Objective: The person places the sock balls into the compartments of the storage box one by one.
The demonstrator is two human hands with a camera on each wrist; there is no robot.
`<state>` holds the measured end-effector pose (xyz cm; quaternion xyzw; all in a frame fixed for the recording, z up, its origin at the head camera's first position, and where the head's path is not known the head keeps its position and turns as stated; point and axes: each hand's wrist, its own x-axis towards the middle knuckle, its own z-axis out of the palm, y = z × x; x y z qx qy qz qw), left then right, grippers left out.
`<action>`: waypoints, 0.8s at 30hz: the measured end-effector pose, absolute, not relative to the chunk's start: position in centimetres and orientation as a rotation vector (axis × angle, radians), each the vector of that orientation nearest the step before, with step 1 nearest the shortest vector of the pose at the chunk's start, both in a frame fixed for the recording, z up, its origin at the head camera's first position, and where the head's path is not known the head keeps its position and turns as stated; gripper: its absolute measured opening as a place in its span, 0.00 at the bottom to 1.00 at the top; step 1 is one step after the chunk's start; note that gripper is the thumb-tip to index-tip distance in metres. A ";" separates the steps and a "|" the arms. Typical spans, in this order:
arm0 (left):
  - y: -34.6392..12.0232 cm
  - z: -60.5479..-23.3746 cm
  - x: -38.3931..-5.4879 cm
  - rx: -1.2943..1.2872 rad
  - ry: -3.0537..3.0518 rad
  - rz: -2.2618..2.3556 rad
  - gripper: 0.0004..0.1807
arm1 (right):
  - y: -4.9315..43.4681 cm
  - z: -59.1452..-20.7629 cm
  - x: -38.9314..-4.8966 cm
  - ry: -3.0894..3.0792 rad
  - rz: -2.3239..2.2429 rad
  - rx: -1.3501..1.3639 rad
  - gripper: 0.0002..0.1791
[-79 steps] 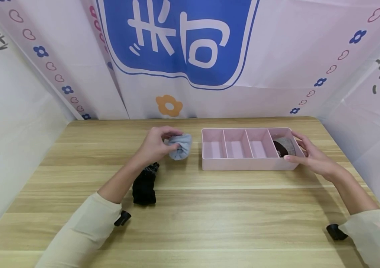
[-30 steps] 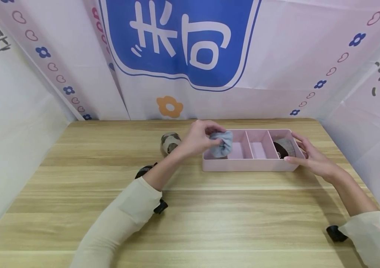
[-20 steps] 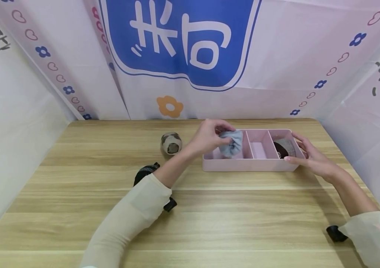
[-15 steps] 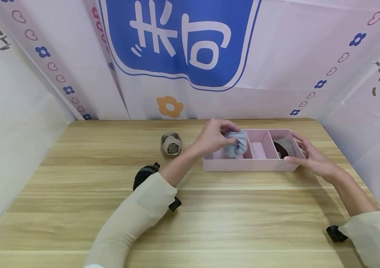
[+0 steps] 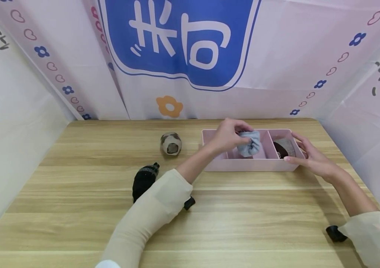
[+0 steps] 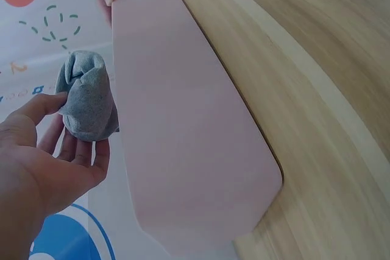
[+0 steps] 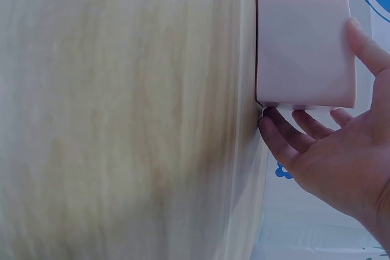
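Wood-grained tabletop (image 5: 260, 219) bears a pink box (image 5: 250, 165) before printed sheeting (image 5: 287, 56).

Pink box (image 5: 253, 165) — partly hidden behind left hand (image 5: 229, 137).

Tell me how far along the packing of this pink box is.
Looks done: a grey-and-brown roll sits in the right-end compartment of the pink box. In hand: the left hand holds a blue-grey roll above the box, while the right hand grips the box's end. Apparently left: the camouflage roll and the black roll, both on the table.
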<state>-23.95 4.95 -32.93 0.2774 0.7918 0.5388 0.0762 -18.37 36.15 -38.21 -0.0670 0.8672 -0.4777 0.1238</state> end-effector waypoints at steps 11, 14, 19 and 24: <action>7.6 -33.4 -24.3 0.718 2.349 1.728 0.13 | 36.1 -38.1 -18.4 2.529 -1.393 -0.191 0.57; 8.1 -33.6 -24.5 0.705 2.390 1.695 0.13 | 36.1 -38.1 -18.4 2.528 -1.392 -0.191 0.57; 9.0 -34.0 -24.9 0.710 2.481 1.627 0.13 | 36.1 -38.2 -18.4 2.523 -1.392 -0.187 0.57; 9.8 -34.4 -25.3 0.720 2.500 1.607 0.13 | 36.1 -38.2 -18.3 2.524 -1.388 -0.190 0.57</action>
